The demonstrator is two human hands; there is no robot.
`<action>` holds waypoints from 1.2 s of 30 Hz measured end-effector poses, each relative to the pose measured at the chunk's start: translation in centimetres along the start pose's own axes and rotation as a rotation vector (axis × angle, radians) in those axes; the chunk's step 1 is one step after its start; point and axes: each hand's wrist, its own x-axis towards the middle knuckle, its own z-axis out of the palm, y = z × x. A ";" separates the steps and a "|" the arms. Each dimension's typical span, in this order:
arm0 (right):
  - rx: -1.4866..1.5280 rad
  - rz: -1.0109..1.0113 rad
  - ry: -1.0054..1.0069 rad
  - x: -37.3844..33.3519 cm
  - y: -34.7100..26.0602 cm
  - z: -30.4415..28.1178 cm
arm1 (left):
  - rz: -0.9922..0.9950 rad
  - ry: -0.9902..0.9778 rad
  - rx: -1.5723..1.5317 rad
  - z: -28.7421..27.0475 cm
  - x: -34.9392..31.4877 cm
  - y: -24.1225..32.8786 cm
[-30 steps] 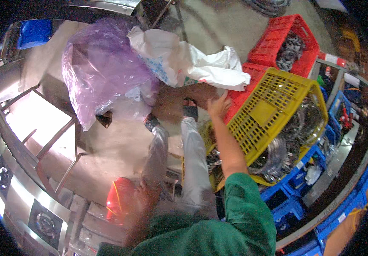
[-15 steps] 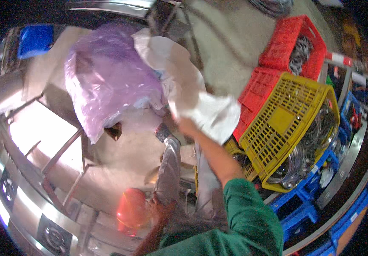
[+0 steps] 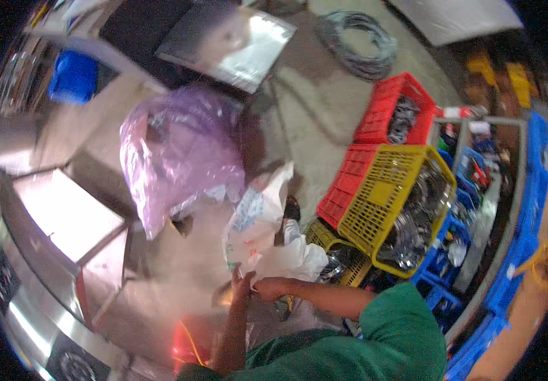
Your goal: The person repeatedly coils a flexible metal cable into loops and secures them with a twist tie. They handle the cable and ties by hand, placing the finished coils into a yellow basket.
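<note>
A white, crumpled plastic bag [image 3: 258, 222] with faint coloured print hangs in front of me, spread away from my body. My left hand [image 3: 242, 284] pinches its near edge, fingers pointing up. Right beside it, my right hand [image 3: 270, 288] is closed on the same edge, the two hands almost touching. Just beyond the white bag, on the floor, rests a large purple translucent plastic bag [image 3: 185, 152], bulging with contents I cannot make out.
Yellow [image 3: 382, 203] and red crates [image 3: 366, 117] stand on the right, holding metal parts. Blue bins [image 3: 442, 260] line the rack beyond them. A coil of grey cable [image 3: 359, 44] lies on the far floor. Near my left arm is a red object [image 3: 188, 346]. Metal panels [image 3: 67, 216] stand left.
My left hand has come up from beside the red object to the white bag's edge. My right hand has drawn the bag nearer, and the view has shifted.
</note>
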 end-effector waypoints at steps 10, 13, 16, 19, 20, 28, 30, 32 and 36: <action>0.444 -0.164 0.822 -10.1 -10.4 -9.9 | 0.736 0.165 1.129 -16.2 -9.0 5.2; 0.398 -0.070 1.220 -13.7 -9.5 -13.0 | 0.559 0.318 1.922 -21.4 -11.4 8.1; 0.605 0.074 1.148 -19.0 -7.2 -13.3 | 0.432 0.438 1.289 -23.9 -12.5 9.6; 0.460 0.145 1.192 -23.4 -4.4 -13.8 | 0.338 0.459 0.780 -23.8 -12.0 11.2; 0.521 0.162 1.187 -24.4 -3.3 -14.5 | 0.317 0.455 0.670 -23.0 -11.5 11.9; 0.926 0.131 1.123 -32.4 5.3 -25.3 | 0.371 0.287 0.345 1.1 -6.2 22.4; 0.765 0.070 1.150 -36.3 8.0 -29.2 | 0.409 0.209 0.355 10.5 -7.0 24.2; 0.772 0.019 1.229 -40.7 10.8 -32.9 | 0.542 0.045 0.673 20.5 -8.0 26.9; 1.312 -0.094 1.540 -49.1 16.8 -39.3 | 0.653 -0.019 1.056 37.4 -10.3 32.1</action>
